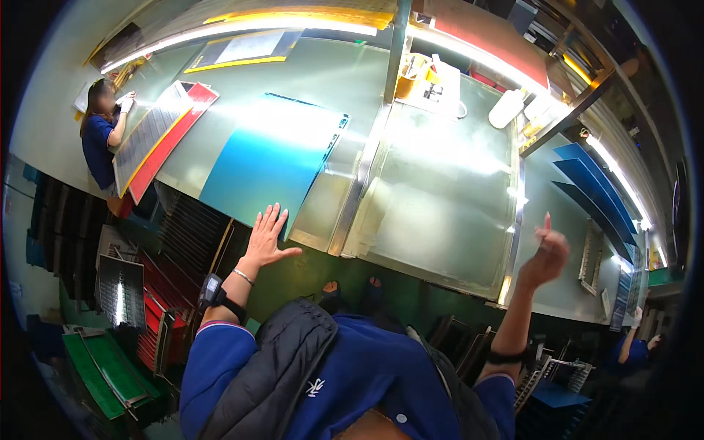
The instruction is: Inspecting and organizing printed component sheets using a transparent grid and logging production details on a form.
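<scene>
My left hand (267, 239) is open, fingers spread and palm down, at the near edge of a glossy blue sheet (253, 172). The fingertips overlap that edge; whether they press on it I cannot tell. The sheet lies on the glass-topped table, with dark marks along its right side. Raised over the table's right part, my right hand (547, 258) holds nothing visible. One of its fingers points up while the others curl loosely, partly hidden. Beyond it stand several dark blue sheets (598, 187).
A person (103, 139) at the left handles a framed grey panel (150, 136) beside a red one (176, 139). A metal post (396, 59) rises at the table's middle. White bottles (506, 108) stand at the back; racks (158, 323) fill the lower left.
</scene>
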`<state>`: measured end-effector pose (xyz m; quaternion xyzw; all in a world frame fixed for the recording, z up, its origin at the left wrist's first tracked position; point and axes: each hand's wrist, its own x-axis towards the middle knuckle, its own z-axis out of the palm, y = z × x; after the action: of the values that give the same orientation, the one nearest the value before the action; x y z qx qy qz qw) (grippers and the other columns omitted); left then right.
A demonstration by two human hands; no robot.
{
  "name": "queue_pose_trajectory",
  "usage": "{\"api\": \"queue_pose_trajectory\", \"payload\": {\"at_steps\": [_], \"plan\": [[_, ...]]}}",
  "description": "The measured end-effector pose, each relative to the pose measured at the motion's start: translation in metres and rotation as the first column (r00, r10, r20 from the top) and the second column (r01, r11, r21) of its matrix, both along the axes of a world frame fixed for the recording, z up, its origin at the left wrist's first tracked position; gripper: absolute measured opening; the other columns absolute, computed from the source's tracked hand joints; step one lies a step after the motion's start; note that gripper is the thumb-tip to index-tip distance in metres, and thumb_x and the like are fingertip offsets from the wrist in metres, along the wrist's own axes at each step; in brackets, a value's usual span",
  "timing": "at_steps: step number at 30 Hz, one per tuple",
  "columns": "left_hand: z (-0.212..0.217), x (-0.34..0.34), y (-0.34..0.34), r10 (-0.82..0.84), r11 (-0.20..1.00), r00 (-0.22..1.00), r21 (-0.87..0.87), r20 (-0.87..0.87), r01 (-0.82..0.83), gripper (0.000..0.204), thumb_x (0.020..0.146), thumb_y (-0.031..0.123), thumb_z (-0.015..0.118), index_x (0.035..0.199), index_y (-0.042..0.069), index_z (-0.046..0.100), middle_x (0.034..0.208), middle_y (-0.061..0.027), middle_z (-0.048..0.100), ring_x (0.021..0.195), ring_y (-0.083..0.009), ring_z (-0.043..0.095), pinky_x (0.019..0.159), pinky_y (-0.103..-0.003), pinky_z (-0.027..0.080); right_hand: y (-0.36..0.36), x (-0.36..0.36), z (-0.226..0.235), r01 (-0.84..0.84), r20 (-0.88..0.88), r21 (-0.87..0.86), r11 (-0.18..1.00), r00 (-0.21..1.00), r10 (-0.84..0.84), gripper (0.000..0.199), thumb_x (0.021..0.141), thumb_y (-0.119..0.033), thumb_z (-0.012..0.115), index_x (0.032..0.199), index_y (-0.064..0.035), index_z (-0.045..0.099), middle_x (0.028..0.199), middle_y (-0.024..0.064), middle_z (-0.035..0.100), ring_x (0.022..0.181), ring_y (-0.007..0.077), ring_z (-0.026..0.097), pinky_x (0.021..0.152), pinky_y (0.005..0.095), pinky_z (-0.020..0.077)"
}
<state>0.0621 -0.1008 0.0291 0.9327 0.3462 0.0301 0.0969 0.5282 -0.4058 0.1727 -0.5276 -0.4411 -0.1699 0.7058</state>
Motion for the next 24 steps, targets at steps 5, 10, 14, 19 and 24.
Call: {"api": "queue_pose_trajectory", "payload": {"at_steps": [5,10,14,19,24], "plan": [[-0.006,-0.017,-0.004,-0.052,0.994,0.994,0.090,-0.099,0.061,0.082,0.076,0.030,0.067,0.147,0.012,0.029,0.153,-0.0160,0.021,0.142,-0.0325,0.018,0.115,-0.049,0.016,0.069,0.090,-0.058,0.239,-0.300,-0.622,0.746,0.807,-0.508,0.027,0.093,-0.026,0.060,0.101,-0.0004,0.058,0.088,0.0043,0.061,0.082,0.0145,0.057,0.077,0.0272,0.0461],[-0.019,-0.045,-0.004,-0.111,0.963,0.992,0.255,0.059,0.092,0.045,0.081,0.005,0.053,0.125,0.010,0.056,0.136,-0.0178,0.049,0.127,-0.0338,0.047,0.105,-0.048,0.037,0.099,0.031,-0.185,0.379,0.159,-0.873,0.306,0.815,-0.557,0.074,0.086,-0.043,0.064,0.139,0.0000,0.037,0.144,0.0283,0.032,0.136,0.0431,0.026,0.109,0.0584,0.0170],[0.028,-0.041,-0.006,-0.168,0.908,0.979,0.405,0.116,0.108,0.041,0.080,0.000,0.051,0.120,0.003,0.058,0.128,-0.0174,0.056,0.121,-0.0315,0.053,0.102,-0.046,0.042,0.087,-0.093,-0.163,0.086,0.111,-0.961,0.262,0.990,0.083,0.070,0.084,-0.040,0.066,0.140,-0.0072,0.041,0.151,0.0246,0.021,0.140,0.0429,0.015,0.109,0.0623,0.0053],[0.165,-0.035,0.007,-0.057,0.803,0.688,0.442,0.724,-0.399,0.021,0.082,-0.007,0.057,0.101,0.002,0.063,0.098,-0.0127,0.070,0.077,-0.0234,0.069,0.068,-0.029,0.055,0.093,-0.138,-0.149,0.190,0.255,-0.924,0.332,0.953,0.165,0.067,0.080,-0.032,0.071,0.136,-0.0070,0.046,0.148,0.0231,0.029,0.139,0.0414,0.021,0.111,0.0587,0.0124],[0.200,-0.086,-0.014,0.572,0.769,-0.300,-0.626,0.763,-0.128,0.006,0.090,0.004,0.060,0.096,0.004,0.061,0.077,0.0024,0.058,0.066,-0.0072,0.058,0.065,-0.028,0.055,0.147,-0.190,-0.125,-0.704,-0.610,-0.547,0.452,0.706,0.361,0.064,0.086,-0.038,0.067,0.137,-0.0069,0.043,0.141,0.0194,0.042,0.131,0.0322,0.041,0.106,0.0444,0.0350]]}}
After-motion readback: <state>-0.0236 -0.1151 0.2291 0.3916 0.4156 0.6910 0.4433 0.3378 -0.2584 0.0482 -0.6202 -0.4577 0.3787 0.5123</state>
